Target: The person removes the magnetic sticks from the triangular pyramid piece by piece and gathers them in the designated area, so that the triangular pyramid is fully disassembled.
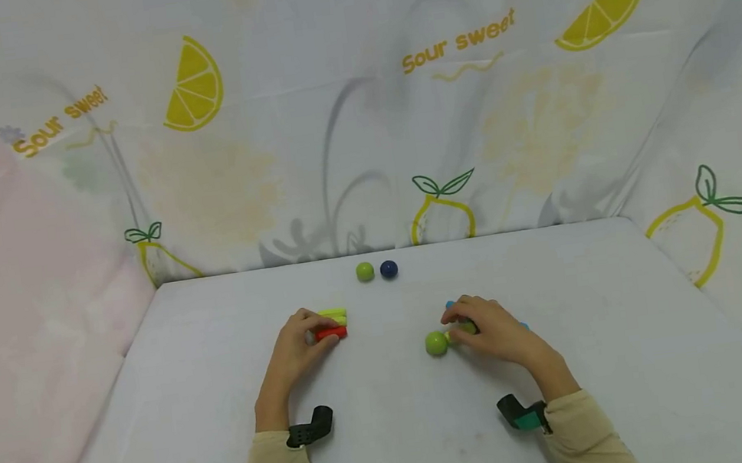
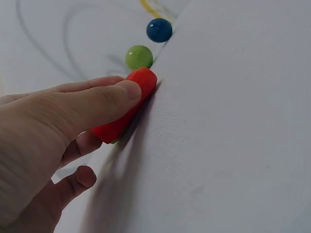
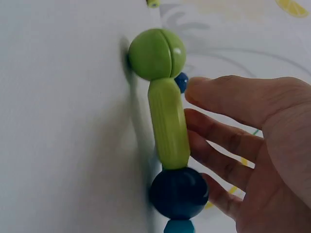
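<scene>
My left hand pinches a red rod between thumb and fingers, close above the white table. Yellow-green rods lie just beyond it. By my right hand is a row of joined pieces. In the right wrist view it runs from a green ball through a yellow-green rod to a dark blue ball and a blue rod. The right fingers are loosely bent alongside the row, thumb tip apart from it. That hand partly hides another green ball in the head view.
Near the table's back edge stand a green ball and a dark blue ball, side by side. A blue piece shows past the right fingers. A lemon-printed cloth hangs behind the white table.
</scene>
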`<state>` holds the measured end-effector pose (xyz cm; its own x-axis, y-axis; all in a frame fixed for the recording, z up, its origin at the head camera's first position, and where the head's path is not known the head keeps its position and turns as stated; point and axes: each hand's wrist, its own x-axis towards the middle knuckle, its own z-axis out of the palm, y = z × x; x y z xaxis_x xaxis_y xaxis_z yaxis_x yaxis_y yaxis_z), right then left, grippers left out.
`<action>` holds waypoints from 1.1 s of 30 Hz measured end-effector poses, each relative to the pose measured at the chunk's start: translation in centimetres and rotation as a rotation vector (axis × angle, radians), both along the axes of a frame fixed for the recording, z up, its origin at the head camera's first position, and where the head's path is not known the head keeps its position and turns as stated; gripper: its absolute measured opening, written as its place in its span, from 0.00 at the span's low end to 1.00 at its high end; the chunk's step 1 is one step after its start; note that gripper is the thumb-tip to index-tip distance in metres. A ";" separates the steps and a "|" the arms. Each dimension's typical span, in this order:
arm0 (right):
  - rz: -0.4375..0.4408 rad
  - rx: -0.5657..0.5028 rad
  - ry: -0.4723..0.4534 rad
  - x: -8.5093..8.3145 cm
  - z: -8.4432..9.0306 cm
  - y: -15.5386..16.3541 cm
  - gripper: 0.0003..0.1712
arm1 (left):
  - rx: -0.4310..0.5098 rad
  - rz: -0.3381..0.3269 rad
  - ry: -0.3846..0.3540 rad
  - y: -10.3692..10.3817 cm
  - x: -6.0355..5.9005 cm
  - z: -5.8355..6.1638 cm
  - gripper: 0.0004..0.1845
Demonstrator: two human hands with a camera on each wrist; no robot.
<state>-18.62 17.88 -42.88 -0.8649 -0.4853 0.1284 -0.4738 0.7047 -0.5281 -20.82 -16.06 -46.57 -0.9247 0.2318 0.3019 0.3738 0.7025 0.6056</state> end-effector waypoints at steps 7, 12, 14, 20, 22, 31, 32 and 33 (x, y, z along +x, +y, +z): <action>0.044 0.038 0.024 -0.6 -1.0 0.5 0.10 | 0.017 0.026 -0.011 0.0 0.1 -0.1 0.12; 0.039 0.025 0.025 -0.4 -1.2 0.2 0.09 | 0.016 0.034 -0.004 0.1 0.1 -0.3 0.12; 0.042 0.019 0.025 -0.3 -1.2 -0.1 0.09 | 0.008 0.037 0.000 0.1 0.1 -0.1 0.12; 0.052 0.031 0.038 -0.1 -1.5 -1.1 0.09 | 0.052 -0.002 0.010 1.2 0.5 1.5 0.15; 0.044 0.042 0.054 -0.1 -1.7 -1.3 0.08 | 0.076 -0.069 0.024 2.5 0.6 1.9 0.14; 0.019 0.038 0.131 0.1 -2.0 -1.9 0.08 | -0.034 -0.385 -0.074 10.5 1.8 0.9 0.19; 0.021 0.040 0.134 0.1 -2.0 -1.9 0.09 | -0.045 -0.379 -0.077 10.9 1.9 0.8 0.19; 0.023 0.044 0.133 0.1 -2.0 -1.9 0.09 | -0.049 -0.370 -0.076 11.2 2.0 0.7 0.19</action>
